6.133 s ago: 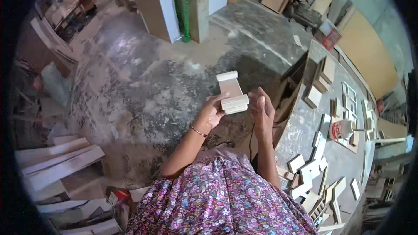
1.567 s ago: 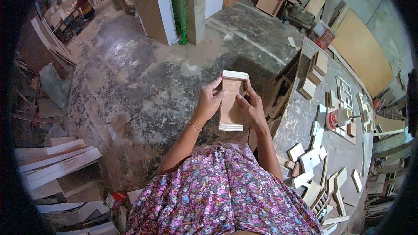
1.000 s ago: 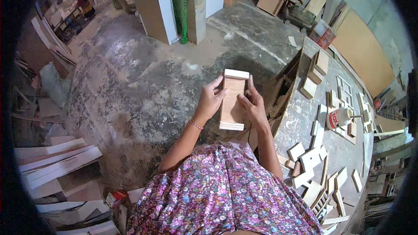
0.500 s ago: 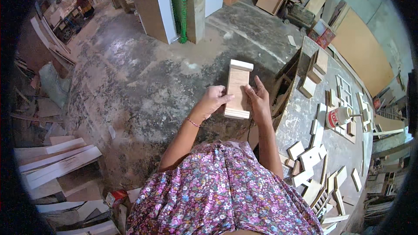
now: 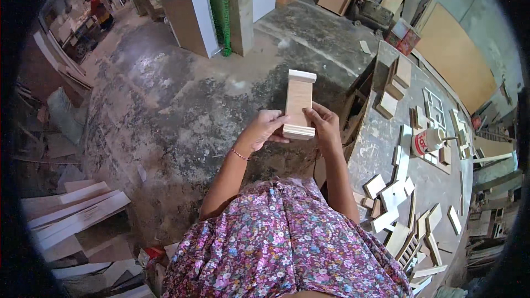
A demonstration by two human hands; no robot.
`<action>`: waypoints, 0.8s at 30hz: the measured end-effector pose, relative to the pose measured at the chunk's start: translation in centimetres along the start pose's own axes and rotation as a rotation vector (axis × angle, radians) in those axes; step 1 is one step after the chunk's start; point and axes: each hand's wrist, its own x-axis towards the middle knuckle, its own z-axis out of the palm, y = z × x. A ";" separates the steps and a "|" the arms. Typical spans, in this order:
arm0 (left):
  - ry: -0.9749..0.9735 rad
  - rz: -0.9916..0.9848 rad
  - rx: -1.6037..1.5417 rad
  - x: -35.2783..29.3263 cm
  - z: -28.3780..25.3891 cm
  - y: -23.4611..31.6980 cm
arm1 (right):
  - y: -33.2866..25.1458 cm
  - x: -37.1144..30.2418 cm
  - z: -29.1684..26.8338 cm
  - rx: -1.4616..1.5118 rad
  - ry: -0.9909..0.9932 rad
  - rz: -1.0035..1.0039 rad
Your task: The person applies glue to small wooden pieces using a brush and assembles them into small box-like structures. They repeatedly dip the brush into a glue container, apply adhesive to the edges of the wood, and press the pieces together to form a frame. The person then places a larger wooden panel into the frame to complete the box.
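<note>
Between my two hands is a small wooden piece point(image 5: 298, 98), a flat light-brown board with a thicker pale strip across each end. My left hand point(image 5: 264, 128) grips its left edge near the closer end, thumb on top and fingers partly hidden under it. On the opposite edge, my right hand point(image 5: 324, 125) pinches it with the thumb over the face; its other fingers are bent behind the board. The piece is held in the air before my body, its near end strip facing me.
To my right a worktable point(image 5: 371, 132) carries many small wood pieces point(image 5: 393, 196), a white-and-red glue tub point(image 5: 428, 141) with a stick, stacked blocks point(image 5: 395, 88) and a white frame point(image 5: 434, 107). Planks point(image 5: 83, 215) lie at lower left. Ahead stand a pillar point(image 5: 239, 16) and a cabinet point(image 5: 190, 19). A person point(image 5: 99, 11) is far left.
The wooden piece has risen slightly and tilted, showing more of its near end strip. My right hand's raised fingers have folded in against the piece. The view has shifted a little.
</note>
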 end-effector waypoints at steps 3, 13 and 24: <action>-0.014 0.010 -0.031 0.3 -0.4 -0.4 | 0.2 0.1 0.0 -0.015 0.016 -0.011; 0.036 0.039 -0.175 0.8 -0.7 -1.0 | 1.7 0.9 -0.8 -0.056 -0.016 0.059; 0.067 0.024 -0.265 1.7 -1.8 -2.4 | -0.3 -0.6 0.4 -0.144 -0.138 0.138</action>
